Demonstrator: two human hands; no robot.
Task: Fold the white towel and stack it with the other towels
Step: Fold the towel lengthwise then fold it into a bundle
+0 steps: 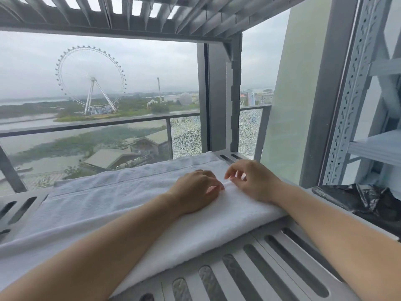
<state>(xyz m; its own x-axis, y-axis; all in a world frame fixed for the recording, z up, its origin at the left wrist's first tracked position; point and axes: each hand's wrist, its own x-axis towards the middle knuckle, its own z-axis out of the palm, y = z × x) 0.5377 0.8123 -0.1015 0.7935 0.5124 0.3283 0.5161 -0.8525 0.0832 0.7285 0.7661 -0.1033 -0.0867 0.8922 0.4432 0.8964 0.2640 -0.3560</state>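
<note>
Slotted grey metal shelf [249, 268] in foreground; matching slatted shelf [152, 9] overhead. Large window [156, 61] behind, dark frame post [217, 94] right of centre. Outside: balcony railing [86, 127], one glass panel [186, 137] seemingly shattered, Ferris wheel [93, 78], water, low roofs, hazy hills. Overcast daylight, flat and grey. Right: perforated rack upright [351, 94], crumpled black plastic bag [368, 200].

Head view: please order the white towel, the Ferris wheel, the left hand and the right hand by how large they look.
1. white towel
2. Ferris wheel, though far away
3. left hand and right hand: alike, not ranked
</note>
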